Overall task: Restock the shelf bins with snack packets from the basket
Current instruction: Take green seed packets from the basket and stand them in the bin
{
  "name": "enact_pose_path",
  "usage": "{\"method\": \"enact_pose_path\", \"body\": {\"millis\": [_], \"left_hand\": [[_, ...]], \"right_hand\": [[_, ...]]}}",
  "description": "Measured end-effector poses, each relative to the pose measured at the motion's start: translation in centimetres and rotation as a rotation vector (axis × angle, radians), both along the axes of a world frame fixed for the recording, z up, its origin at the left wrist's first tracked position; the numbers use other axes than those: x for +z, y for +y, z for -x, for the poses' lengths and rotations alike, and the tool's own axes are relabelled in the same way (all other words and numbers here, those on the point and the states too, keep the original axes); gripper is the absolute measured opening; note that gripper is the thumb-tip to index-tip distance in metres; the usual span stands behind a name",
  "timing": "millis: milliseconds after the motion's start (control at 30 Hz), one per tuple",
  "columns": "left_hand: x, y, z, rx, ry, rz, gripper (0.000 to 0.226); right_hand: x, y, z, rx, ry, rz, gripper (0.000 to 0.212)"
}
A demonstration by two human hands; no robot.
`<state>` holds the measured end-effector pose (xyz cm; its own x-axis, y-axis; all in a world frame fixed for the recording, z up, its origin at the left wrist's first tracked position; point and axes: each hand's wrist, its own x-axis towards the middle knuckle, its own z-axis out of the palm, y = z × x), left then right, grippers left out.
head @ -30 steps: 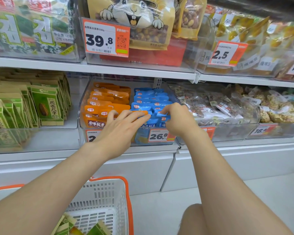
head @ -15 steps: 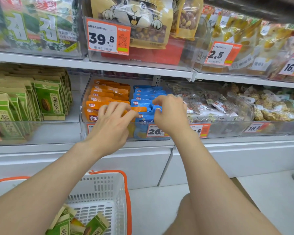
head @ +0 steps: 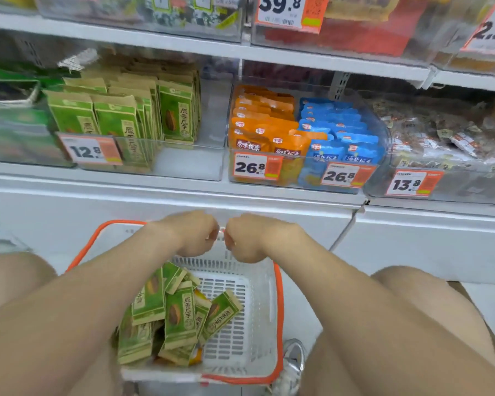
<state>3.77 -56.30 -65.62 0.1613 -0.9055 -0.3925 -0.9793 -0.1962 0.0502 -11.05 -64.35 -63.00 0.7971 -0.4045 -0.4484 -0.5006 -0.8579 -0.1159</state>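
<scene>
Both hands are seen above the far end of the basket [head: 265, 318], a white perforated plastic crate trimmed in orange. The left hand [head: 196, 234] and right hand [head: 245, 238] are held knuckles together with fingers curled under; whether anything is gripped cannot be told. Flat, glossy green snack packets [head: 173, 312] are heaped loosely at the basket's left side. On the shelf, matching green packets [head: 120, 118] are stood upright in a clear bin, beside a clear bin [head: 303, 178] filled with orange pouches [head: 262, 124] and blue pouches [head: 340, 132] in rows
</scene>
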Motion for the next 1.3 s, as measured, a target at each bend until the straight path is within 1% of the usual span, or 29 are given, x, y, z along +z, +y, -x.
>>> {"method": "enact_pose_path", "body": {"millis": [67,167,267,400,467,533,600,733,900,1000,1133,1200,1267,1300], "left_hand": [[-2.2,1.4,-0.3,-0.004,0.016,-0.133,0.035],[-6.2,3.0,-0.7,-0.041,-0.022,-0.334,0.043],[-9.5,3.9,-1.2,-0.101,-0.073,-0.448,0.048],[-12.1,5.0,-1.1,-0.247,-0.135,-0.465,0.048],[-13.3,5.6,-0.8,-0.349,-0.179,-0.451,0.059],[-14.3,6.0,-0.3,-0.438,-0.218,-0.464,0.078],[-14.9,6.2,0.0,-0.507,-0.253,-0.495,0.084],[-15.8,6.3,-0.1,-0.608,-0.289,-0.523,0.072],[-17.2,6.2,-0.6,-0.639,-0.250,-0.455,0.074],[-17.6,6.1,-0.3,-0.656,-0.251,-0.390,0.058],[-17.3,6.0,-0.2,-0.700,-0.359,-0.424,0.034],[-17.1,5.9,-0.4,-0.735,-0.404,-0.416,0.028],[-16.6,5.4,-0.6,-0.756,-0.408,-0.337,0.027],[-16.1,5.2,-0.7,-0.744,-0.381,-0.283,0.026]], "right_hand": [[-1.9,1.8,-1.2,0.074,0.081,-0.055,0.028],[-3.8,3.7,-2.6,0.175,0.166,-0.045,0.015],[-5.3,4.7,-3.6,0.217,0.188,0.002,0.027],[-6.4,4.6,-4.5,0.232,0.197,0.029,0.029],[-6.8,4.3,-4.8,0.237,0.197,0.030,0.030],[-7.1,3.9,-5.0,0.235,0.193,0.022,0.033],[-7.5,3.5,-5.2,0.228,0.193,0.017,0.035],[-8.2,2.9,-5.4,0.205,0.202,0.011,0.035],[-8.4,2.6,-5.8,0.194,0.196,0.001,0.034],[-8.4,2.6,-5.9,0.193,0.198,0.003,0.033],[-8.1,2.6,-5.9,0.197,0.210,0.000,0.033],[-8.0,2.7,-5.9,0.199,0.213,0.006,0.030],[-7.5,2.5,-5.9,0.194,0.220,-0.002,0.022],[-7.2,2.3,-5.9,0.187,0.223,-0.011,0.021]]}}
